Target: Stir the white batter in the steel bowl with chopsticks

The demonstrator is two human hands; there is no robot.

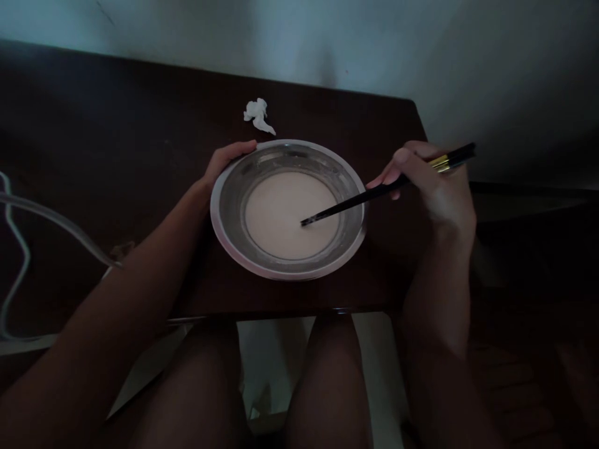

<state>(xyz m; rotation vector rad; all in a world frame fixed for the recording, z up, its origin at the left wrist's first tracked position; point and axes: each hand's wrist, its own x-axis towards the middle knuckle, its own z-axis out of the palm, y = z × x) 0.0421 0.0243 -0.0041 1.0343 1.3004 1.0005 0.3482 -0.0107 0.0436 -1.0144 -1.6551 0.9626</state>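
Note:
A round metal bowl [228, 240] stands on the dark table, holding a smooth off-white liquid [281, 209]. My left hand [225, 159] is wrapped around the bowl's far left side, with the thumb or a finger along the rim; its other fingers are hidden behind the wall. Above the bowl's right edge, my right hand [435, 181] is closed on black chopsticks [358, 199] with a gold band near the top end. They slant down to the left, and their wetted tips are over the middle of the liquid, at or just above its surface.
Behind the bowl lies a crumpled white tissue [257, 115] on the dark table [116, 131]. Pale cables [51, 213] curve along the left side, by my left forearm. A pale wall [187, 37] runs along the table's back edge. My legs are below the front edge.

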